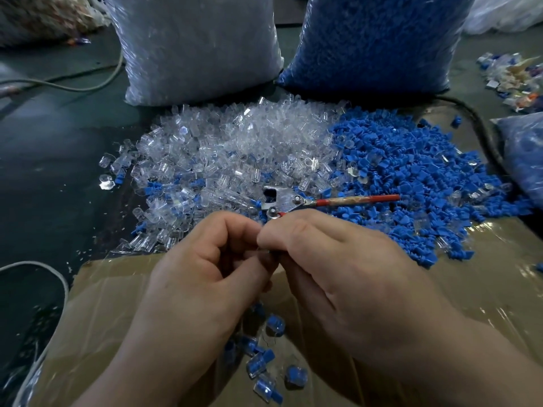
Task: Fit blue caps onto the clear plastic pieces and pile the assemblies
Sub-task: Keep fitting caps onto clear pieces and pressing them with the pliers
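My left hand and my right hand meet fingertip to fingertip over the cardboard sheet. Both pinch a small part between them; the fingers hide nearly all of it, so I cannot tell which piece each hand holds. A heap of clear plastic pieces lies beyond the hands, and a heap of blue caps spreads to its right. Under my wrists a small pile of capped assemblies rests on the cardboard.
Pliers with red handles lie on the heaps just past my hands. A large bag of clear pieces and a bag of blue caps stand behind. A smaller bag sits at right, cables at left.
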